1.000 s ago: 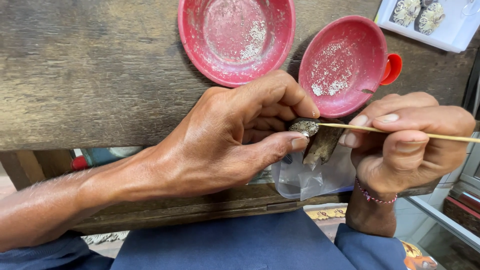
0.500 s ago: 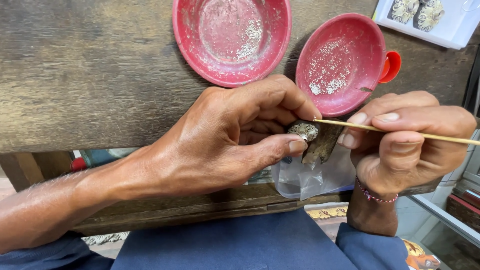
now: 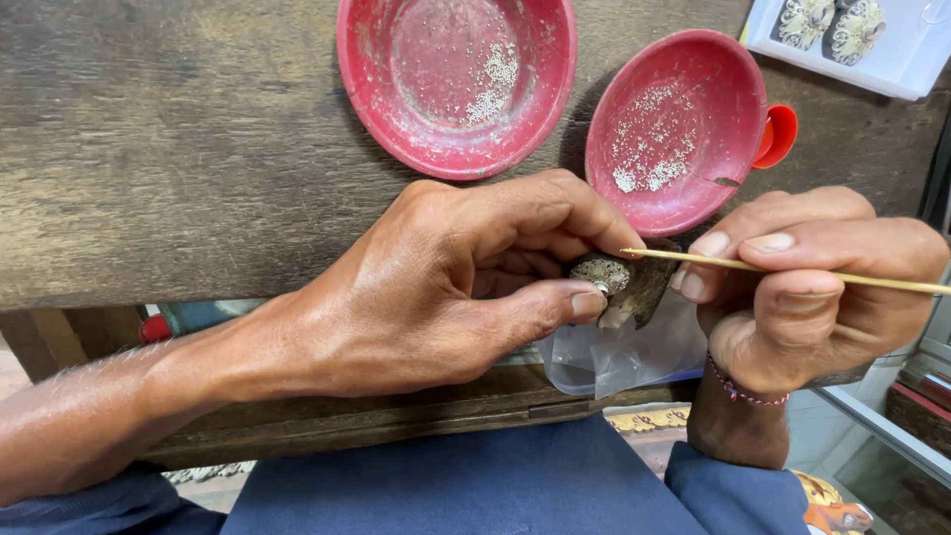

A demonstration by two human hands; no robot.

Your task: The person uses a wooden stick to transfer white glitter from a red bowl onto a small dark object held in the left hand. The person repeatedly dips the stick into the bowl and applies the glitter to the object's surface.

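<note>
My left hand [image 3: 466, 287] pinches a small round silver ornament [image 3: 599, 274] between thumb and forefinger, resting it against a dark wooden peg [image 3: 644, 287] at the bench edge. My right hand [image 3: 802, 287] grips a thin wooden stick [image 3: 792, 269], whose tip touches the top of the ornament. Two red bowls hold tiny silver grains: a large bowl [image 3: 376, 119] at the top centre and a smaller bowl [image 3: 733, 89] to its right, just above the hands.
A worn wooden bench [image 3: 168, 149] carries the bowls. A white tray [image 3: 892, 64] with two ornate silver pieces sits at the top right. A clear plastic bag [image 3: 614, 362] hangs under the peg. My blue-clad lap [image 3: 466, 485] lies below.
The view has drifted slightly; the hands keep their pose, with the stick tip staying on the ornament.
</note>
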